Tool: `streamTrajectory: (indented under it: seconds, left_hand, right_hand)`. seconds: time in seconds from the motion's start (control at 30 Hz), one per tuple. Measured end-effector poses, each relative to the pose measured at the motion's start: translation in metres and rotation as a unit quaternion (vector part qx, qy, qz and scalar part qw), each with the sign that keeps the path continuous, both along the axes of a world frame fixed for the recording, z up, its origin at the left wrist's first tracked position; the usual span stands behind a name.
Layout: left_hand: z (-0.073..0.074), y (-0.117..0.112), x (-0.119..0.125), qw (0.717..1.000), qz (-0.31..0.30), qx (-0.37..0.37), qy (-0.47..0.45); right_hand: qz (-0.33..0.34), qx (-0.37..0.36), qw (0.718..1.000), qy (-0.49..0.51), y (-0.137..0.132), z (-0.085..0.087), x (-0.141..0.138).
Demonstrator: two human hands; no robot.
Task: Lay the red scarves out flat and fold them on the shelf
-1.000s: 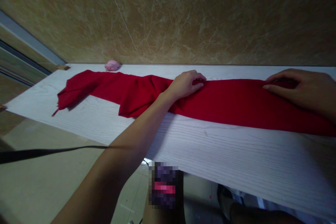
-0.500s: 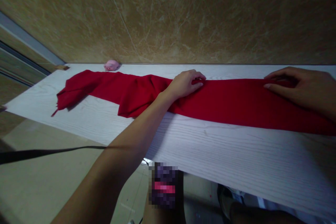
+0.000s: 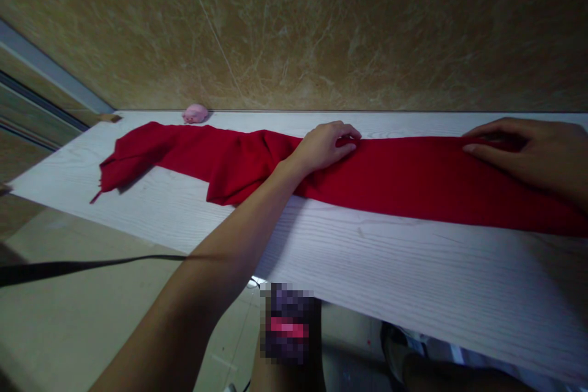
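Note:
A long red scarf (image 3: 404, 177) stretches lengthwise over the white table. It lies smooth and flat on the right, while its left part is rumpled, with a loose fold and a thin fringe at the end. My left hand (image 3: 324, 146) rests on the scarf near its middle, fingers slightly bent at the far edge and thumb apart from them. Farther right, my right hand (image 3: 528, 150) lies on the smooth part, with a gap between thumb and fingers at the far edge. The scarf's right end runs out of view.
A small pink pig figure (image 3: 195, 113) stands at the table's back edge, by the marbled wall (image 3: 294, 30). The white table (image 3: 367, 257) has its front edge above the tiled floor. A black strap (image 3: 92, 266) crosses at left, and a leg (image 3: 294, 373) shows below.
Almost nothing differs. The scarf's smooth right part has shifted very slightly toward the wall; both hands keep their places.

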State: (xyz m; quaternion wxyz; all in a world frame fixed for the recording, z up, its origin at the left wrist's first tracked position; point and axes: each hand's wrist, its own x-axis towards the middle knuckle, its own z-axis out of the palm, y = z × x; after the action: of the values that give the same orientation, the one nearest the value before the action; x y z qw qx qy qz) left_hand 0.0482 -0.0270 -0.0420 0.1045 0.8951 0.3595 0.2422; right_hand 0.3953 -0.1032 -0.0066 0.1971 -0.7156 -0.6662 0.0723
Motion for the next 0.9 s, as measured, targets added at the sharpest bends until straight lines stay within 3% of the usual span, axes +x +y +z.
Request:
streamTrajectory:
  seconds: [0.5,0.7,0.9]
  left_hand:
    - [0.0,0.0,0.0,1.0,-0.001,-0.003,-0.002]
    - [0.001,0.001,0.0,1.0,-0.002,-0.002,-0.002]
    - [0.001,0.0,0.0,1.0,0.001,-0.013,-0.004]
  right_hand:
    - [0.027,0.021,0.999,-0.004,0.002,-0.005,0.011]
    - [-0.011,-0.002,1.0,0.02,-0.003,0.002,0.003]
    - [-0.031,0.0,0.999,0.026,0.0,-0.001,0.005]
